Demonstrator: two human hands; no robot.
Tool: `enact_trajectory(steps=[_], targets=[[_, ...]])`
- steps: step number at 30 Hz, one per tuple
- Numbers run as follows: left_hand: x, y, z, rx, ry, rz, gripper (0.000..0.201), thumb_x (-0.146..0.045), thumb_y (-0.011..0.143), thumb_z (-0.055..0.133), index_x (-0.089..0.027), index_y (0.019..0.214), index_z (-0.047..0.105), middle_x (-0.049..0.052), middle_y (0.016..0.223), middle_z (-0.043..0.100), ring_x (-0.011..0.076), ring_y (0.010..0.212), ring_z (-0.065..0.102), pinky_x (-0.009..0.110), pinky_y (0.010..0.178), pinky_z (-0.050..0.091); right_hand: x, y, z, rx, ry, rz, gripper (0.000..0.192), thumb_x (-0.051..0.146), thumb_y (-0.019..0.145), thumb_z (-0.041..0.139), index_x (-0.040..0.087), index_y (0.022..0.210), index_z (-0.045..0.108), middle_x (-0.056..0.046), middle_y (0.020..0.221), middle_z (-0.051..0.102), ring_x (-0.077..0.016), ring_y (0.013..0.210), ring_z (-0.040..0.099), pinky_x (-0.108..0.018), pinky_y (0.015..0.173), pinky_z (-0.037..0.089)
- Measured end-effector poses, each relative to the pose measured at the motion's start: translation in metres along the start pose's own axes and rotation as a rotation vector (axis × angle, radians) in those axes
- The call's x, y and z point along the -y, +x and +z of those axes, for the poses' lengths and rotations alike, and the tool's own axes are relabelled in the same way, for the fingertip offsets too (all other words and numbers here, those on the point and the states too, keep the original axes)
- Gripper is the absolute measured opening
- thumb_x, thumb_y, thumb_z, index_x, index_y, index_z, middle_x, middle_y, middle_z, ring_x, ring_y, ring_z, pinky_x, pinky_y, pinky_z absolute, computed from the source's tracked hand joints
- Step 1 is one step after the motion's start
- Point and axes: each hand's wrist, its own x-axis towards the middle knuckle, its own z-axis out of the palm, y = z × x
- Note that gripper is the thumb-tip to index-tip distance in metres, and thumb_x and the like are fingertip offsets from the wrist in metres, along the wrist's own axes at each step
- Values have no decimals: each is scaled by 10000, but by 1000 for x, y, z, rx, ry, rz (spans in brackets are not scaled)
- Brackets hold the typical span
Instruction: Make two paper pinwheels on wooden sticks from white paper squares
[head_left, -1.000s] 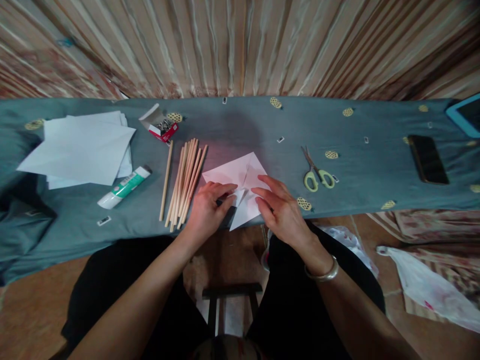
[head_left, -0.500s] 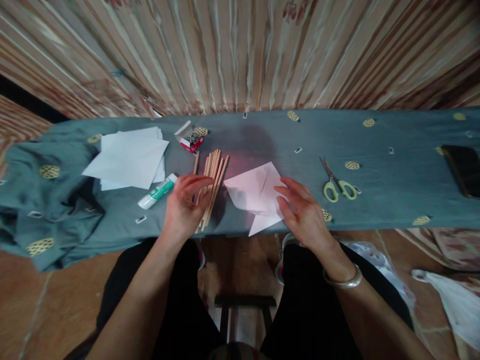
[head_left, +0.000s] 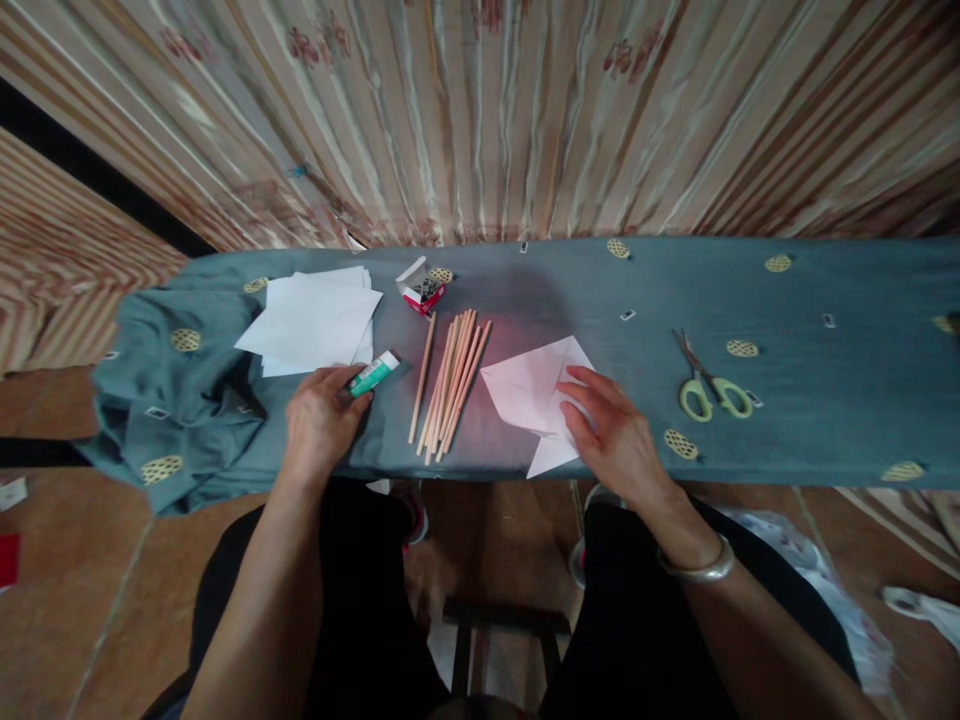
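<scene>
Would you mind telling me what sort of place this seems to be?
Probably a home craft table: a cloth-covered table before a striped curtain, laid with paper sheets, wooden sticks and scissors.

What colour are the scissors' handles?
The scissors have pale yellow-green handles, seen in the head view, lying on the grey-blue cloth.

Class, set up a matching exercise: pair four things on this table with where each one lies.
Things:
1. green and white glue tube
2. folded white paper sheet
3. yellow-handled scissors
4. bundle of wooden sticks

Places:
A. under the right hand
B. far right, untouched
C. at the left hand
D. between glue and folded paper

Pairs: 1-C, 2-A, 3-B, 4-D
</scene>
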Motion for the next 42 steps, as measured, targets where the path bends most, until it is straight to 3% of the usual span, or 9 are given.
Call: enact_trajectory(steps=[3,6,9,12,16,18,24,31,42], targets=[[-9,-3,-2,-44,-169,-27,347,-334,786,612,-195,1094,695,84,1011,679,250,914,639,356,828,497,4,0,-2,-50,62,31,258,268,928,487,193,1102,662,-128,1244,632,-257,1176,584,-475,1039,457],[-43,-13,1,-22,-589,-44,413,-402,802,633,-167,1139,671,73,977,671,190,814,625,306,750,503,14,1,-8,-63,284,143,263,314,897,570,230,1130,659,-103,1258,637,-245,1195,579,-467,1027,468],[-94,-30,9,295,-1012,-82,446,-428,826,622,-142,1167,651,50,869,667,148,719,603,269,666,495,25,3,-13,62,679,285,396,402,823,676,270,1194,631,-72,1272,643,-234,1173,601,-425,954,523],[-137,-47,17,613,-1206,-3,405,-409,859,593,-141,1155,665,-10,662,589,101,597,517,229,599,447,32,3,-17,243,1023,375,442,452,758,735,282,1158,655,-43,1160,705,-211,995,684,-397,861,573],[-157,-54,22,769,-1273,27,396,-398,889,551,-156,1190,636,1,716,631,86,554,482,229,564,437,29,3,-27,244,1158,508,314,468,717,767,248,938,728,-48,1129,720,-200,853,704,-393,763,602],[-153,-49,24,734,-1190,71,415,-395,881,571,-162,1223,606,19,778,670,94,564,507,244,569,463,19,3,-34,120,1145,580,330,510,693,773,232,866,730,-67,1105,729,-201,842,699,-386,758,596],[-132,-29,41,345,-670,383,374,-218,771,727,-155,1131,652,93,1066,656,176,896,641,307,770,553,-9,8,-34,-209,938,708,337,517,666,778,213,786,699,-14,764,727,-118,585,613,-244,505,503],[-128,-30,63,272,-421,608,173,-159,848,623,-144,995,714,104,1070,655,226,987,636,384,880,552,-1,8,-11,-92,788,568,333,462,755,721,199,951,664,-28,862,736,-162,755,681,-324,717,565],[-131,-33,64,245,-412,617,177,-179,882,584,-162,1030,679,94,1077,637,220,987,606,369,858,537,1,9,-8,28,231,371,300,466,824,635,207,974,623,-25,831,704,-163,690,641,-308,669,512]])
